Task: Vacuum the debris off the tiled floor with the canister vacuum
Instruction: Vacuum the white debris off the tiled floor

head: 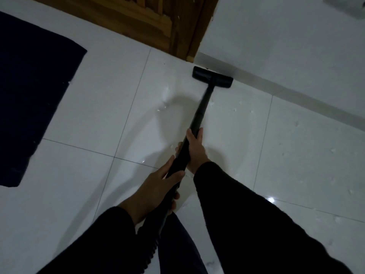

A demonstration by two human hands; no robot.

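A black vacuum wand (203, 104) runs from my hands up to its flat black floor head (212, 77), which sits on the white tiled floor (88, 119) against the skirting by the door frame. My right hand (194, 149) grips the wand partway down. My left hand (156, 191) grips it lower, near the ribbed hose (152, 244). Small white scraps of debris (235, 110) lie scattered on the tiles right of the wand, and a few bits (165, 93) lie left of it. The canister is out of view.
A dark blue mat (29, 86) covers the floor at the left. A wooden door (138, 18) and its frame stand at the top. The white wall (286, 42) with a pale skirting (276, 87) runs diagonally along the right.
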